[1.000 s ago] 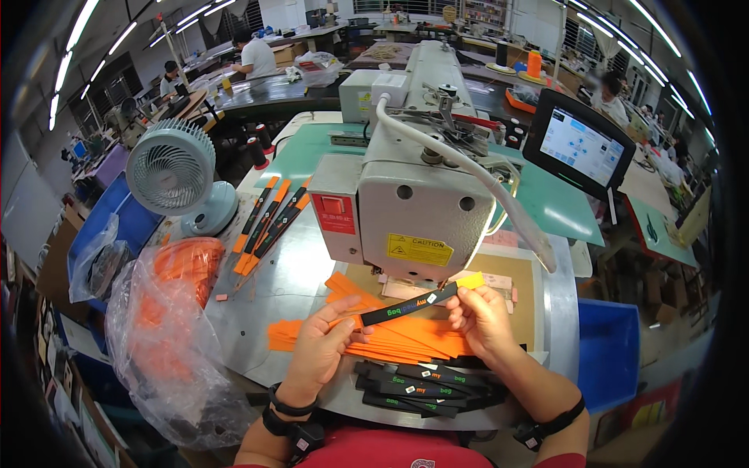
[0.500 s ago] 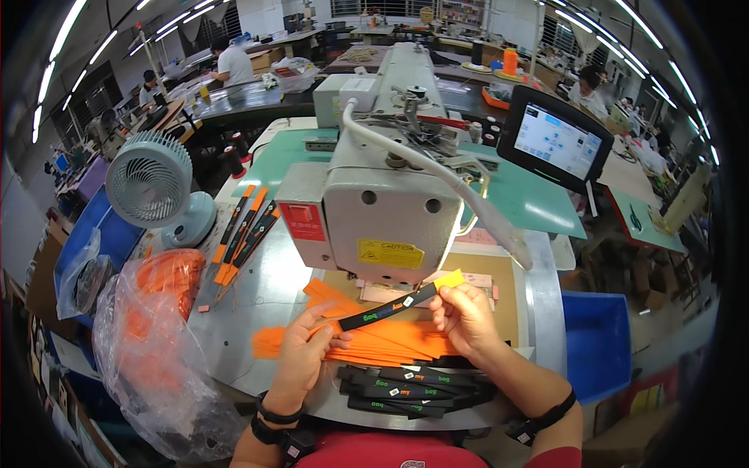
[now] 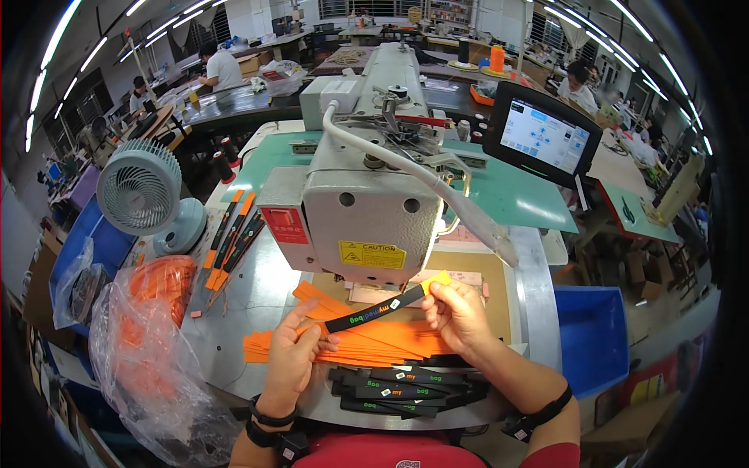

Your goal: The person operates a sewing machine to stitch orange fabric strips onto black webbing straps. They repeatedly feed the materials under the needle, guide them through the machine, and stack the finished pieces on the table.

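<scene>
A strap (image 3: 373, 312), black with coloured lettering and a bright orange end, is held stretched between both hands under the sewing machine head (image 3: 367, 210). My left hand (image 3: 290, 355) pinches its left end; my right hand (image 3: 456, 316) pinches its right end between thumb and fingers. Beneath it lie loose orange strips (image 3: 359, 351) in a fanned pile, and nearer me a stack of black labelled bands (image 3: 406, 387). Pale pink clamp plates (image 3: 363, 290) sit behind the strap on a tan board (image 3: 491, 308).
Left: finished straps (image 3: 230, 242), a fan (image 3: 139, 187), a plastic bag of orange strips (image 3: 156, 304) and a blue bin (image 3: 66, 257). Right: a control screen (image 3: 542, 129) and blue tray (image 3: 589, 339). Co-workers (image 3: 225, 72) work at benches behind.
The whole view has shifted somewhat left and a little down. Both hands still grip the strap in much the same place relative to the machine.
</scene>
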A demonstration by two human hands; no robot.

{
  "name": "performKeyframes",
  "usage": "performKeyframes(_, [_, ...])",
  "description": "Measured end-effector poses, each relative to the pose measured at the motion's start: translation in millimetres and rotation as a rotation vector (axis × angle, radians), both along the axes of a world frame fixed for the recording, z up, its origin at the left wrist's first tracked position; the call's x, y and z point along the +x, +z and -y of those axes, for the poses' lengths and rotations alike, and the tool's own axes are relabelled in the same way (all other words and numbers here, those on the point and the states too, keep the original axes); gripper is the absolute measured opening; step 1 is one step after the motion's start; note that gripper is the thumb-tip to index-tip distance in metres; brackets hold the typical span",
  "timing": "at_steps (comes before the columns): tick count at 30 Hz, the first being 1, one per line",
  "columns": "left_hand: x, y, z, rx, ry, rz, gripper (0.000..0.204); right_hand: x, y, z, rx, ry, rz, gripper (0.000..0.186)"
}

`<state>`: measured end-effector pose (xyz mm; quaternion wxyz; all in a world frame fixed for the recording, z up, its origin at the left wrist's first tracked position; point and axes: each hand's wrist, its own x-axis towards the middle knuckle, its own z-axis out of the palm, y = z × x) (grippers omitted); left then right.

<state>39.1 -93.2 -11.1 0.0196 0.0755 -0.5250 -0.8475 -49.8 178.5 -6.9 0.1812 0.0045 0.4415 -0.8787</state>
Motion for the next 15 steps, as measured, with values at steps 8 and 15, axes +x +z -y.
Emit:
performKeyframes(8, [-2, 8, 0, 0.009, 0.241, -0.066, 0.05, 0, 11, -1, 0.161, 0.246, 0.027, 0.009])
performKeyframes(15, [-3, 6, 6, 0.111, 0.32, -0.061, 0.052, 4, 20, -1, 0.231, 0.381, 0.064, 0.009])
